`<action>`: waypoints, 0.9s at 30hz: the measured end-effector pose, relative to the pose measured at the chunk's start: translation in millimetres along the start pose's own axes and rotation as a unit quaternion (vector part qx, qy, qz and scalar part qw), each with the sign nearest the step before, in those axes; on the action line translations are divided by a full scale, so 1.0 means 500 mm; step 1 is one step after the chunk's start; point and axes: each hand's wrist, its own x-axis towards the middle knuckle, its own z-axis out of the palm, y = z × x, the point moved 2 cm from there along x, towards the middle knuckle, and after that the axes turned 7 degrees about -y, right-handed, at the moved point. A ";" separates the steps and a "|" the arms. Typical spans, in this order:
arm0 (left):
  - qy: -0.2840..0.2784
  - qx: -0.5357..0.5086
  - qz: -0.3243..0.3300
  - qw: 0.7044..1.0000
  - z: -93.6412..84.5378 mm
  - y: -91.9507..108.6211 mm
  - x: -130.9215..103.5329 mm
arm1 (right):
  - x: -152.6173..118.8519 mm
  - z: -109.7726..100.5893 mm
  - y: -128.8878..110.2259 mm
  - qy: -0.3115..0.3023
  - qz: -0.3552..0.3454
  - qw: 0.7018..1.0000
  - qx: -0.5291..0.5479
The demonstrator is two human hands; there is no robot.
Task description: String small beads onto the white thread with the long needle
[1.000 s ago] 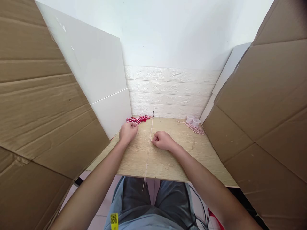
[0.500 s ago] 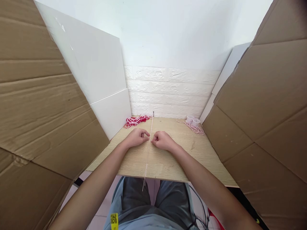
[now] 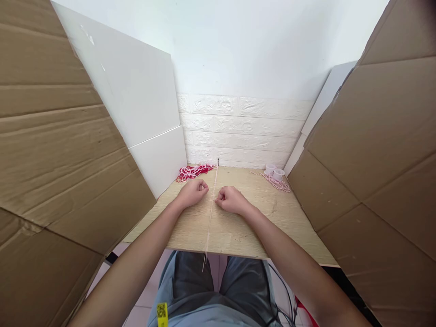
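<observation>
Pale cord [image 3: 210, 218] runs down the middle of the wooden tabletop [image 3: 252, 236], from a small dark peg [image 3: 218, 162] at the wall to past the front edge, loose ends hanging. Your left hand [image 3: 194, 192] is just left of it, thumb and forefinger drawn together; your right hand [image 3: 231, 199] sits just right, fingers curled in. Whether either pinches a strand: too fine to tell. Beyond your left hand, a red-and-white string tangle [image 3: 194, 171]; far right, pink-and-white string [image 3: 277, 184] beside two small translucent cups [image 3: 278, 174]. Cardboard panels [image 3: 381, 136] flank you.
</observation>
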 end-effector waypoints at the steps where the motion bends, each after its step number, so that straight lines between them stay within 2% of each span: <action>1: 0.021 0.009 -0.021 1.000 -0.002 -0.005 0.003 | 0.001 0.001 0.001 0.001 -0.003 1.000 -0.001; 7: 0.163 0.028 -0.167 0.972 -0.031 -0.033 0.007 | 0.004 0.003 0.003 -0.004 -0.002 1.000 -0.004; 10: 0.222 0.020 -0.202 0.954 -0.044 -0.040 0.002 | 0.005 0.003 0.004 -0.008 -0.001 1.000 -0.005; 13: 0.231 0.016 -0.199 0.952 -0.046 -0.044 0.002 | 0.005 0.003 0.003 -0.004 -0.004 1.000 -0.003; 15: 0.213 0.003 -0.170 0.962 -0.042 -0.042 0.004 | 0.004 0.003 0.002 -0.003 -0.003 1.000 0.000; 17: 0.164 -0.023 -0.116 0.979 -0.033 -0.034 0.006 | 0.004 0.002 0.002 -0.004 -0.001 1.000 0.003; 20: 0.033 -0.052 -0.020 0.998 -0.014 -0.016 0.004 | 0.003 0.002 0.002 -0.004 -0.002 1.000 0.007; 23: -0.071 -0.051 0.034 0.996 0.001 0.001 -0.005 | 0.001 0.003 0.002 -0.001 -0.003 1.000 0.011; 27: -0.102 -0.043 0.051 0.993 0.007 0.010 -0.012 | 0.000 0.003 0.002 -0.001 0.000 1.000 0.010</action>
